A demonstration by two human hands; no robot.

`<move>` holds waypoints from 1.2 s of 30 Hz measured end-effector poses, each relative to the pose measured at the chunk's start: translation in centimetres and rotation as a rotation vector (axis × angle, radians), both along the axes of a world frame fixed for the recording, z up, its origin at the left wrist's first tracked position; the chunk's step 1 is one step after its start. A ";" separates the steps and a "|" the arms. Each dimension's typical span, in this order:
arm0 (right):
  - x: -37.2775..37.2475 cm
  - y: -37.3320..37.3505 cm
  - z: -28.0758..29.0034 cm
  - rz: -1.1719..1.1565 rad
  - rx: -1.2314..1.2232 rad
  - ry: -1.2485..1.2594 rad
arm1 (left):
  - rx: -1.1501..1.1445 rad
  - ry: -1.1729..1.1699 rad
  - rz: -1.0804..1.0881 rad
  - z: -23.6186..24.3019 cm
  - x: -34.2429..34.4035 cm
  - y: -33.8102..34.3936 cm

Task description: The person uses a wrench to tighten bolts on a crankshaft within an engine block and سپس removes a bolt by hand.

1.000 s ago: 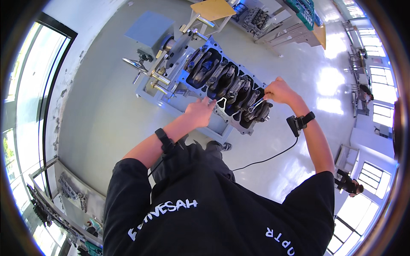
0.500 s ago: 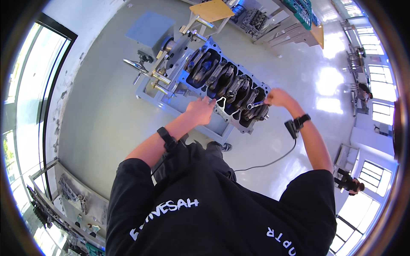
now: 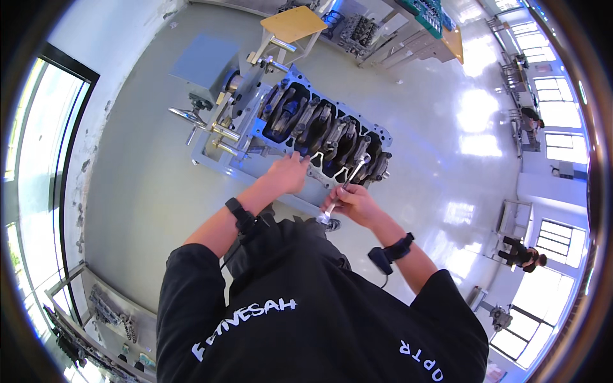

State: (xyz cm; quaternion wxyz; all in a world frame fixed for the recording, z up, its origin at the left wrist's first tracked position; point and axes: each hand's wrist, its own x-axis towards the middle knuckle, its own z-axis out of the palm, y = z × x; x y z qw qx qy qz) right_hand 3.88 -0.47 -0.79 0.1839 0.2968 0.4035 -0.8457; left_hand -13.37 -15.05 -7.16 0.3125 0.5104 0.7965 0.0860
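Head view: right hand (image 3: 355, 203) fingers clamp a wrench (image 3: 345, 185) at the engine block (image 3: 325, 131) near edge, left hand (image 3: 288, 173) fingers apart.

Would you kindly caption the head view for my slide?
Right hand works a wrench on an engine block; left hand braces it.

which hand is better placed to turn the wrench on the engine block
Right, most likely. The right hand already grips the wrench, whose far end reaches into the engine block. The left hand only rests flat on the block's near edge, apparently bracing.
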 end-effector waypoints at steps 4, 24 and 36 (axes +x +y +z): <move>2.4 8.0 1.6 0.543 0.911 -0.084 | 0.006 -0.024 -0.031 1.0 0.3 0.0; -12.6 15.5 1.7 1.539 1.927 0.049 | -0.006 -0.065 0.019 0.3 0.7 0.4; -9.7 18.6 5.0 1.398 1.683 0.085 | 0.009 -0.093 0.001 -0.1 0.1 0.2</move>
